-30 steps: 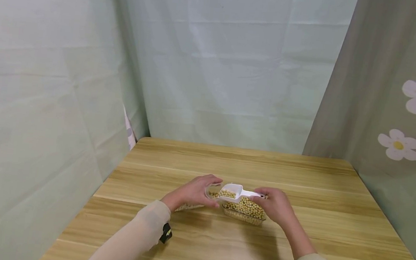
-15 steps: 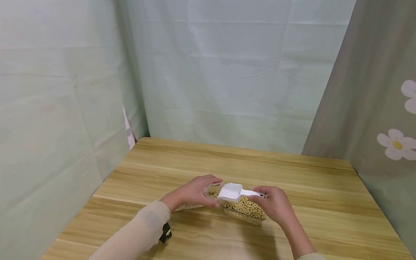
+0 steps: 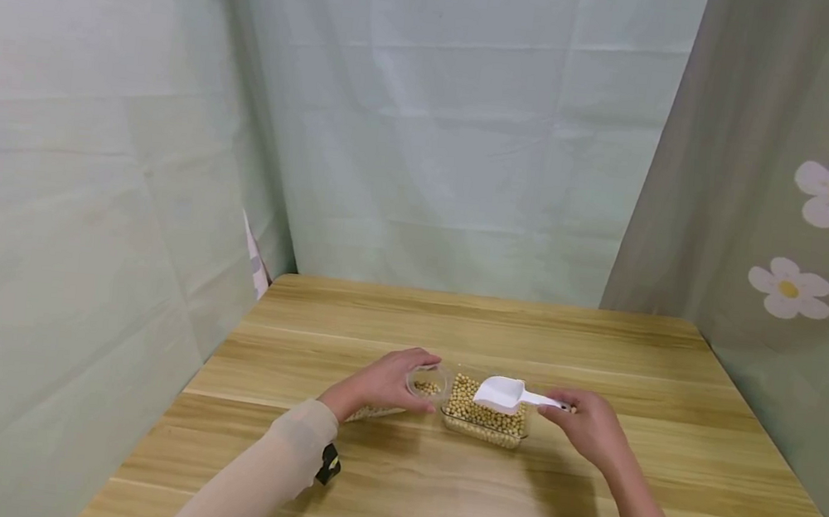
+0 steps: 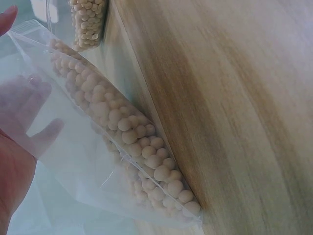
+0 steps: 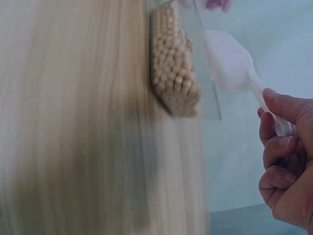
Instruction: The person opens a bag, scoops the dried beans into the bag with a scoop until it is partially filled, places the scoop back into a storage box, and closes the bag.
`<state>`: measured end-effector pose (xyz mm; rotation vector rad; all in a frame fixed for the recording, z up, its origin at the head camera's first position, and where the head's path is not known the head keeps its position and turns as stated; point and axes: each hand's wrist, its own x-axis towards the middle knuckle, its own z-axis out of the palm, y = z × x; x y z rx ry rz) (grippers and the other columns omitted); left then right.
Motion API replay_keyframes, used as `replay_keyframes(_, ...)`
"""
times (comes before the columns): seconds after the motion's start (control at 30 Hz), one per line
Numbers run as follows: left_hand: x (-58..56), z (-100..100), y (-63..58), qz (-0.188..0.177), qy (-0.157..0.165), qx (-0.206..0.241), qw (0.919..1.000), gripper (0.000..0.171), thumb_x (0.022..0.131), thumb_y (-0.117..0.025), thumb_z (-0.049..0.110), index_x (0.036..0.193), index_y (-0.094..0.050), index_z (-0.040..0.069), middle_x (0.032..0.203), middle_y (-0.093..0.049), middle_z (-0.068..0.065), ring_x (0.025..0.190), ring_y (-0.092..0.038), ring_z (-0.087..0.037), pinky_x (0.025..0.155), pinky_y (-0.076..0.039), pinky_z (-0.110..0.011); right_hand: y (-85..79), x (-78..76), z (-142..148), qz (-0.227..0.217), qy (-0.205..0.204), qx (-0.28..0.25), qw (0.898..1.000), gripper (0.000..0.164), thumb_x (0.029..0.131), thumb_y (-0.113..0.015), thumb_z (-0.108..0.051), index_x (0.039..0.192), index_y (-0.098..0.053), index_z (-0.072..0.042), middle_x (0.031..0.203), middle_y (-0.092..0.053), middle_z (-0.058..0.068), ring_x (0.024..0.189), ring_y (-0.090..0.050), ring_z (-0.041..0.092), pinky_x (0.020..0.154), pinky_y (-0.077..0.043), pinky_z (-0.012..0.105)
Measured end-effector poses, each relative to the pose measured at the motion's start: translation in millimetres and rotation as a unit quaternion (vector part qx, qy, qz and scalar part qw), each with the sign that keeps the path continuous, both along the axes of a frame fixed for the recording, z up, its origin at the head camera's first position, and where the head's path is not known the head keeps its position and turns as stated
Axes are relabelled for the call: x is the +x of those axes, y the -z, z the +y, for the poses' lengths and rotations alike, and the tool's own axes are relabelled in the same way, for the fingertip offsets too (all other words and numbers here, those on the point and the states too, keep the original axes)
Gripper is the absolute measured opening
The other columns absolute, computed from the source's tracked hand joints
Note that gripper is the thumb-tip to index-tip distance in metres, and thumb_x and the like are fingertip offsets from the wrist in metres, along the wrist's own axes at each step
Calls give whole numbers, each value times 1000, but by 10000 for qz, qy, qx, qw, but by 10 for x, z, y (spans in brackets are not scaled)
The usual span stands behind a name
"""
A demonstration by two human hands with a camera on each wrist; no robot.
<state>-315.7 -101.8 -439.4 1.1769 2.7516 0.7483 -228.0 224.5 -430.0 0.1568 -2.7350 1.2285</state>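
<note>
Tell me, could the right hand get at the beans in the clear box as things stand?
Probably yes: the right hand holds the white scoop above the clear box, whose top looks open over the beans; the left hand is off to one side.

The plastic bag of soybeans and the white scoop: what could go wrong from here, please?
The left hand holds the plastic bag open; if it loosens, the soybeans inside might spill.
The right hand grips the white scoop near the end of its handle, so it could twist if pushed into those in the clear container.
</note>
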Motion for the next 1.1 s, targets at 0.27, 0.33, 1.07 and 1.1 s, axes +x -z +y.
replay_keyframes(0.27, 18, 5, -26, -77, 2, -18, 10000, 84, 69, -71, 53, 136, -40, 13, 123, -50, 4, 114, -46, -15, 93, -38, -39, -28, 45, 70, -73, -40, 534, 9985, 24, 80, -68, -28, 94, -70, -10, 77, -61, -2, 65, -47, 15, 56, -38, 30)
replay_keyframes(0.33, 28, 5, -31, -95, 19, -3, 10000, 84, 70, -71, 50, 136, -40, 11, 123, -50, 4, 114, -46, -16, 93, -38, -39, -52, 38, 37, -85, -87, 777, 9969, 24, 80, -68, -28, 95, -70, -9, 80, -63, -1, 67, -49, 14, 57, -39, 32)
replay_keyframes(1.07, 49, 29, -3, -45, 34, 115, 9999, 82, 69, -75, 44, 135, -42, 8, 122, -50, 4, 112, -47, -15, 93, -38, -38, 263, -85, -265, 36, -290, -185, 9994, 22, 80, -69, -21, 97, -70, -7, 98, -66, 8, 82, -58, 18, 69, -45, 34)
replay_keyframes(1.1, 49, 27, -4, -30, 42, 118, 9999, 82, 69, -75, 44, 134, -42, 8, 122, -50, 4, 112, -47, -15, 93, -38, -38, 272, -83, -252, 41, -314, -202, 9993, 23, 80, -68, -22, 98, -70, -7, 101, -65, 9, 85, -58, 19, 70, -46, 35)
